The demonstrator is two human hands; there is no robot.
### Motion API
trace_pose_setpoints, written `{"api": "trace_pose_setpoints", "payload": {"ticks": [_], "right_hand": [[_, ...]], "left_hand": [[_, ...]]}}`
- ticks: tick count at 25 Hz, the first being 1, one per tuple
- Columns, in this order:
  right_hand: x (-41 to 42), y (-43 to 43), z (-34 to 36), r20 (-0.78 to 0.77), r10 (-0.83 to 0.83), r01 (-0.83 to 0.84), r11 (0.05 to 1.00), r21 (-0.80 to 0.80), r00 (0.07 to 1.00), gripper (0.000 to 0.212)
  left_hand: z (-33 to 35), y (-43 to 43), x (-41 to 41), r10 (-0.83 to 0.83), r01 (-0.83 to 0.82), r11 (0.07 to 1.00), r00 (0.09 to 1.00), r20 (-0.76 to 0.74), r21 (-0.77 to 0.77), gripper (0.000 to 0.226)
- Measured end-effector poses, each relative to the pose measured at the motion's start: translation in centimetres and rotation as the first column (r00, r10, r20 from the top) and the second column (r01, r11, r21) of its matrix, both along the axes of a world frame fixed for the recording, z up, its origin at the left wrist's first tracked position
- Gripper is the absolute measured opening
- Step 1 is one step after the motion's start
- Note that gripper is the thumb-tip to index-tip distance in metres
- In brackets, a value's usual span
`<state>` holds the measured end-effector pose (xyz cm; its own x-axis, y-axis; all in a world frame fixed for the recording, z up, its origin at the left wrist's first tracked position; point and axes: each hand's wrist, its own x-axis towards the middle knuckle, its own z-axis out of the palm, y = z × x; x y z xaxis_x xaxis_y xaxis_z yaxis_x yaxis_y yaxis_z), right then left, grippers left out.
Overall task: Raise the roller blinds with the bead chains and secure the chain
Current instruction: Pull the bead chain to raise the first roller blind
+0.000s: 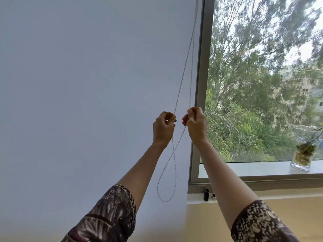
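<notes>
A pale grey roller blind (87,84) hangs fully down over the left window pane. Its white bead chain (185,67) runs down in two strands along the blind's right edge. Below my hands the strands cross and end in a hanging loop (166,189). My left hand (163,128) pinches the left strand. My right hand (196,124) is closed on the right strand, close beside the window frame. Both hands are raised at the same height, a short gap apart.
A grey window frame post (201,84) stands right of the blind, with trees behind the uncovered pane. A glass vase (303,154) with plant cuttings stands on the outer ledge at right. A small black cylinder (206,194) and a silver piece (213,196) sit on the inner sill (197,198).
</notes>
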<state>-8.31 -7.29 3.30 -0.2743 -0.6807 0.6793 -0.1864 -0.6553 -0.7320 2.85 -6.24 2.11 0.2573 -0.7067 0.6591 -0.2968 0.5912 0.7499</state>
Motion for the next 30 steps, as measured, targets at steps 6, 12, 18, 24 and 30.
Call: {"api": "trace_pose_setpoints", "payload": {"ticks": [6, 12, 18, 24, 30], "right_hand": [[0.8, 2.2, -1.4, -0.066, -0.169, 0.161, 0.98, -0.12, 0.983, 0.017], [0.5, 3.8, -1.3, -0.042, -0.21, 0.201, 0.968, -0.15, 0.977, 0.017], [1.0, 5.7, 0.3, 0.136, 0.029, -0.022, 0.999, -0.048, 0.99, 0.017], [1.6, 8.9, 0.7, 0.183, 0.323, -0.332, 0.943, 0.022, 0.929, 0.018], [2.4, 11.7, 1.2, -0.035, 0.127, -0.128, 0.991, -0.025, 0.991, 0.013]], "left_hand": [[0.7, 0.9, 0.5, -0.024, 0.024, 1.0, 0.999, -0.033, 0.008, 0.021], [-0.5, 2.3, -0.3, -0.004, 0.005, 1.0, 0.999, 0.031, -0.03, 0.016], [-3.0, 4.5, -1.0, 0.026, -0.027, 0.999, 0.999, -0.021, -0.037, 0.015], [-4.2, 7.1, -0.2, -0.016, 0.016, 1.0, 0.998, -0.066, 0.005, 0.016], [-5.8, 10.9, 1.3, -0.044, 0.045, 0.997, 0.999, -0.03, 0.055, 0.015]]}}
